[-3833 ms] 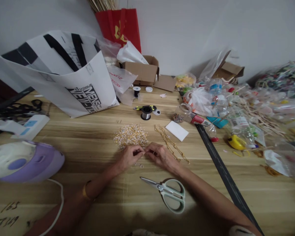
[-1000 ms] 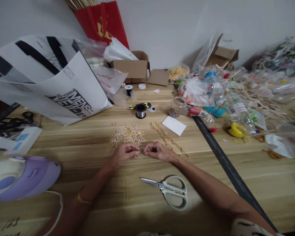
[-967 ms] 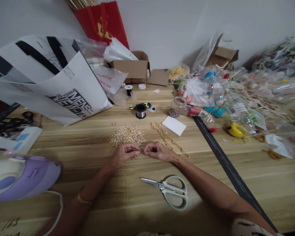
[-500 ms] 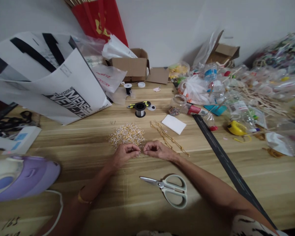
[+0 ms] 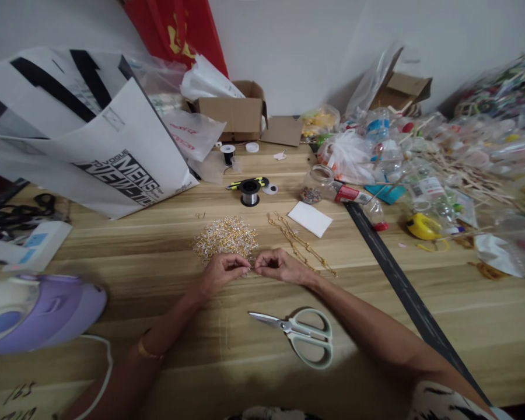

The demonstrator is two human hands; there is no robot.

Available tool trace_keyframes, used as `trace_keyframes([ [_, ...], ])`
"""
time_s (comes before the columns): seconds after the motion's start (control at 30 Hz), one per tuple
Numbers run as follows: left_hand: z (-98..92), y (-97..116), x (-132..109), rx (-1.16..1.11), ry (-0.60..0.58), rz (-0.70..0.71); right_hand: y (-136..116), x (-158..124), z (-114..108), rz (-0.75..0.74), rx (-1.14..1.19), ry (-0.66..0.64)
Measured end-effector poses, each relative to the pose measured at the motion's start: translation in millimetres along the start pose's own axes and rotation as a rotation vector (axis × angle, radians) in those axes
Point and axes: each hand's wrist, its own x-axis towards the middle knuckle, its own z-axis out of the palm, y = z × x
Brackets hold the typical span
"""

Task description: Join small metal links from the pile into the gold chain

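My left hand (image 5: 221, 272) and my right hand (image 5: 277, 265) meet fingertip to fingertip on the wooden table (image 5: 166, 274), both pinched on a tiny metal piece too small to name. Just beyond them lies a heap of small gold and silver findings (image 5: 225, 237). A gold chain (image 5: 300, 246) runs from behind my right hand toward the far right. Grey-handled scissors (image 5: 300, 335) lie shut on the table below my right forearm.
A purple and white iron (image 5: 35, 312) sits at the left edge. A large white shopping bag (image 5: 91, 134) stands at the back left, with a cardboard box (image 5: 231, 116) behind. A wire spool (image 5: 249, 192), a white card (image 5: 310, 219), a glass jar (image 5: 317, 184) and much plastic clutter (image 5: 441, 169) fill the right.
Both hands stay pinched together at the same spot by the heap. The view has tilted slightly downward; nothing on the table has moved.
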Motion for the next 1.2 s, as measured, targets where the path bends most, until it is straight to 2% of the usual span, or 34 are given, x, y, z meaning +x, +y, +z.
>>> trace_keyframes([
  [1.2,-1.0,-6.6,1.1,0.063,-0.021,0.040,-0.4,-0.1,0.7,0.011,-0.039,0.003],
])
